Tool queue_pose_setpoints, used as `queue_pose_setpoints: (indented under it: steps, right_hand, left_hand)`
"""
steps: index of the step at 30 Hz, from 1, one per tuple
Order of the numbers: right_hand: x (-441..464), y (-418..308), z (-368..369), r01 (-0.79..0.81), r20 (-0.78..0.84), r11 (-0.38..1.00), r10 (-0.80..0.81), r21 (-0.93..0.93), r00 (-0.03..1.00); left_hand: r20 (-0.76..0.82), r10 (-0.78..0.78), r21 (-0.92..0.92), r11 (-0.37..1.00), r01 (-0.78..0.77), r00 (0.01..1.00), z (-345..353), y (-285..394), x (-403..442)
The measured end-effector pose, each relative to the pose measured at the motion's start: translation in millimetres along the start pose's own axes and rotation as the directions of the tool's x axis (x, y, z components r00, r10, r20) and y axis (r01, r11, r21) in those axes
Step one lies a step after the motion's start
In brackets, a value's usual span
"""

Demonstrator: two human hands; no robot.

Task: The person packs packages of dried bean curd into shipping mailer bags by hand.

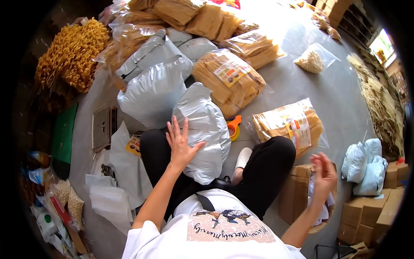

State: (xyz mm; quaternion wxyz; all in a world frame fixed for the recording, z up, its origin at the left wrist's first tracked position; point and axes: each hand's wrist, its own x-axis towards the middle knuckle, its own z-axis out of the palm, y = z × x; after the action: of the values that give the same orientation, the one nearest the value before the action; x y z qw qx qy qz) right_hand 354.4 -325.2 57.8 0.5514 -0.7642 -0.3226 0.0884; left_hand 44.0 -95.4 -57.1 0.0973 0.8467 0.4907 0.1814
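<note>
A stuffed silver-grey plastic mailing bag (202,131) stands between my knees. My left hand (181,144) lies flat against its left side, fingers spread. Out to the right, my right hand (323,175) hovers over an open cardboard box (294,190) that has white paper in it. Motion smears its bent fingers, so I cannot tell whether they hold anything. Just right of the bag is an orange tape dispenser (233,125). Beyond my right knee lies a clear, labelled package (288,123) of flat tan strips, and a similar package (228,80) leans behind the bag.
More filled grey mailing bags (151,93) and clear packages (177,13) are piled ahead. Flat pale bags (110,200) lie at my left, near a green board (64,136). Small white bags (365,166) and cardboard cartons (362,213) are stacked at the right.
</note>
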Motion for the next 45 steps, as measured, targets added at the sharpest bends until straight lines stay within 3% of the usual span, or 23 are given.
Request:
queue_pose_setpoints:
  steps: [1,2,4,5,8,10,11,12,14,15,16,18,19,21,24,28,29,32,33,35,38,41,45]
  right_hand:
    - [-8,-17,43,0.005,0.116,0.992,-0.020,0.128,0.993]
    - [-16,-31,81,0.103,0.201,0.994,-0.108,0.037,0.974]
    - [-27,-44,143,0.403,0.486,0.914,-0.371,0.043,0.791]
    - [-30,-49,173,0.352,0.591,0.917,-0.391,0.186,0.706]
    - [-32,-5,265,0.545,0.590,0.829,-0.502,0.120,0.633]
    - [-38,27,303,0.643,0.587,0.748,-0.450,-0.165,0.673]
    - [-37,28,306,0.616,0.608,0.768,-0.407,-0.177,0.682]
    - [-37,27,308,0.628,0.615,0.761,-0.421,-0.161,0.667]
    - [-39,29,301,0.601,0.635,0.796,-0.427,-0.075,0.644]
    - [-38,29,296,0.595,0.636,0.801,-0.429,-0.060,0.641]
    - [-37,36,296,0.607,0.643,0.793,-0.438,-0.052,0.628]
    - [-35,56,300,0.162,0.465,0.958,-0.259,0.238,0.847]
    - [-32,63,302,0.167,0.474,0.956,-0.267,0.243,0.839]
    - [-26,73,304,-0.137,0.561,0.966,-0.009,0.218,0.828]
    - [-25,67,300,-0.192,0.662,0.962,0.015,0.196,0.750]
    - [-33,49,312,0.020,0.752,0.973,-0.189,0.229,0.632]
    - [-32,43,320,0.075,0.791,0.968,-0.240,0.240,0.562]
    - [-25,9,352,0.241,0.895,0.943,-0.300,0.228,0.329]
    - [-23,3,364,0.238,0.893,0.947,-0.290,0.216,0.343]
    - [-14,-4,384,0.279,0.921,0.921,-0.334,0.273,0.201]
    - [16,-15,375,0.114,0.928,0.971,-0.237,0.212,0.289]
    - [39,23,342,0.422,0.873,0.898,-0.102,-0.126,0.476]
    - [21,49,266,0.153,0.795,0.881,0.314,-0.448,0.519]
  left_hand:
    - [0.063,-0.146,-0.144,0.978,0.153,0.987,5,-3,-1]
    - [0.141,-0.274,-0.278,0.911,0.303,0.951,11,-6,-1]
    - [0.010,-0.221,-0.222,0.951,0.218,0.975,25,-8,-6]
    - [0.008,-0.226,-0.224,0.949,0.222,0.974,28,-8,-8]
    - [0.004,-0.268,-0.240,0.935,0.261,0.964,23,-9,-9]
    - [0.026,-0.213,-0.453,0.868,0.201,0.977,27,-29,-10]
    - [-0.062,-0.273,-0.694,0.703,0.155,0.960,31,-45,-12]
    - [-0.077,-0.288,-0.693,0.704,0.156,0.955,39,-60,-11]
    - [0.135,-0.614,-0.757,0.443,0.480,0.778,54,-78,-15]
    - [0.383,-0.584,-0.836,0.109,0.537,0.715,54,-77,-16]
    - [0.376,-0.593,-0.843,0.101,0.529,0.712,49,-75,-16]
    - [0.556,-0.426,-0.825,-0.178,0.536,0.714,39,-70,-18]
    - [0.540,-0.443,-0.833,-0.160,0.529,0.716,40,-68,-20]
    - [0.543,-0.471,-0.828,-0.161,0.537,0.695,45,-62,-31]
    - [0.545,-0.491,-0.829,-0.196,0.523,0.680,51,-47,-57]
    - [0.627,-0.539,-0.778,-0.471,0.417,0.562,74,-27,-110]
    - [0.742,-0.417,-0.663,-0.574,0.480,0.526,59,-20,-115]
    - [0.831,-0.208,-0.475,-0.748,0.464,0.515,30,-10,-119]
    - [0.822,-0.194,-0.471,-0.760,0.448,0.536,36,-8,-121]
    - [0.801,-0.237,-0.490,-0.787,0.374,0.550,40,0,-112]
    - [0.777,-0.318,-0.523,-0.807,0.275,0.544,45,5,-92]
    - [0.821,-0.249,-0.497,-0.755,0.428,0.514,40,4,-69]
    - [0.847,-0.343,-0.515,-0.718,0.468,0.405,48,-22,-58]
